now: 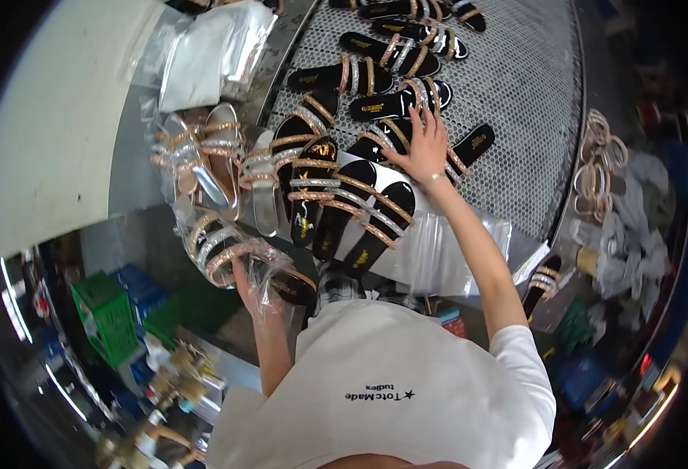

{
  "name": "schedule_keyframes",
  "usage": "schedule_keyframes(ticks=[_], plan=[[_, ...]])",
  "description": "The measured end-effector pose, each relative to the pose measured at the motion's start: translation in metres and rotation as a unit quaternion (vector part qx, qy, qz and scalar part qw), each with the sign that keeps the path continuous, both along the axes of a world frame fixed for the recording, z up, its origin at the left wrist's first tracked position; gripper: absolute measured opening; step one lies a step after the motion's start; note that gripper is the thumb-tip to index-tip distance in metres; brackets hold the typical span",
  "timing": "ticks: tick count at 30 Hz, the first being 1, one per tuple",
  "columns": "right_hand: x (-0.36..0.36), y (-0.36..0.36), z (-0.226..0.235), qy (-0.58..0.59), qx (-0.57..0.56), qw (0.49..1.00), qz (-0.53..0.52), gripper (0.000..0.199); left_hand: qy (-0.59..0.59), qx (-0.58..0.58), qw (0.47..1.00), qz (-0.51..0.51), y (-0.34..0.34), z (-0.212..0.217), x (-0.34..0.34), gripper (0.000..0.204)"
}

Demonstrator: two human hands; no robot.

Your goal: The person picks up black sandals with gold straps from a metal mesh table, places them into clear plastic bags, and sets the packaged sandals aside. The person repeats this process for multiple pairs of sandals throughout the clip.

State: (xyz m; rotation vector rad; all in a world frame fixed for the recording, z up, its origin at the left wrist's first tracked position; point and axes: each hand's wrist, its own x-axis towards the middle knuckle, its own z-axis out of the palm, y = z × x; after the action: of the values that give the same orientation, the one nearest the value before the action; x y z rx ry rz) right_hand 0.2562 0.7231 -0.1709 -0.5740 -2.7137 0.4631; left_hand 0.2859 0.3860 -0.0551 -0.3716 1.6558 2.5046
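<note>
My left hand (252, 291) is closed on a pair of strappy sandals (217, 248) in a clear plastic bag, at the lower left. Part of a black insole sticks out by my wrist. My right hand (422, 148) reaches forward with its fingers spread. Its fingertips lie at the glittery straps of a black sandal (381, 107) on the mesh surface; whether they press on it I cannot tell. Another black sandal (473, 143) lies to the right, partly covered by my hand. Nearer to me, several black sandals (371, 246) with gold, silver and pink straps lie side by side.
More sandals (332, 76) lie scattered on the metal mesh surface (516, 78). At the left are silver-soled sandals (223, 129) and a stack of clear bags (207, 59). Clear plastic (453, 250) covers the near edge. A green crate (105, 316) stands at the lower left.
</note>
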Motion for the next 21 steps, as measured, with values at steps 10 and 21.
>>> schedule_keyframes(ticks=[10, 21], plan=[[-0.045, 0.042, -0.051, -0.061, -0.036, 0.997, -0.025, 0.096, -0.065, -0.048, 0.984, 0.158, 0.021, 0.011, 0.091, 0.038], [-0.030, 0.199, 0.023, 0.160, 0.078, 0.962, -0.209, 0.031, -0.110, -0.026, 0.990, 0.083, -0.037, -0.008, 0.074, 0.038]])
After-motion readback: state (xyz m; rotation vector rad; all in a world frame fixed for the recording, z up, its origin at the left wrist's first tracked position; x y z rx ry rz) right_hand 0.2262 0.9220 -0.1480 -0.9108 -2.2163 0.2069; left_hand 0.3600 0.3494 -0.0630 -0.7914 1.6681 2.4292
